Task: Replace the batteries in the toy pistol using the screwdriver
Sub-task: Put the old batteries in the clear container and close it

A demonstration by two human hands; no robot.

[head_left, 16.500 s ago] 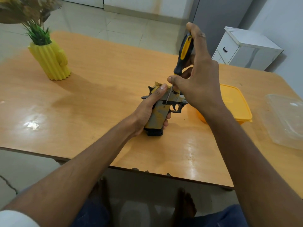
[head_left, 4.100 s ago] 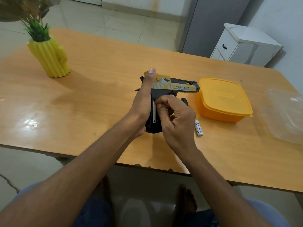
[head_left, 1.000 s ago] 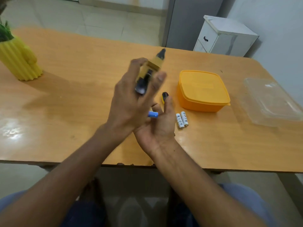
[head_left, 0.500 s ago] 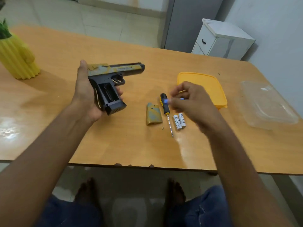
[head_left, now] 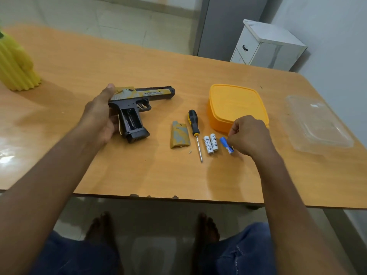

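The yellow and black toy pistol [head_left: 143, 94] lies on its side on the wooden table [head_left: 139, 171], barrel pointing right, its grip compartment open and empty. My left hand [head_left: 99, 118] holds it at the rear, thumb along the slide. The loose grip cover [head_left: 179, 135] lies to the right, with a tiny screw [head_left: 190, 151] beside it. The screwdriver [head_left: 193, 122] rests on the table, tip towards me. Two white batteries [head_left: 210, 143] lie side by side. My right hand [head_left: 250, 135] pinches the end of a blue battery [head_left: 226, 144] that is down on the table.
An orange lidded box [head_left: 234, 102] stands just behind my right hand. A clear plastic lid [head_left: 315, 124] lies at the table's right edge. A yellow vase [head_left: 15, 70] stands far left. A white cabinet [head_left: 268, 46] is beyond the table.
My right hand has carried the blue battery from the air down onto the table, right of the white batteries. My left hand has lowered the pistol flat onto the table.
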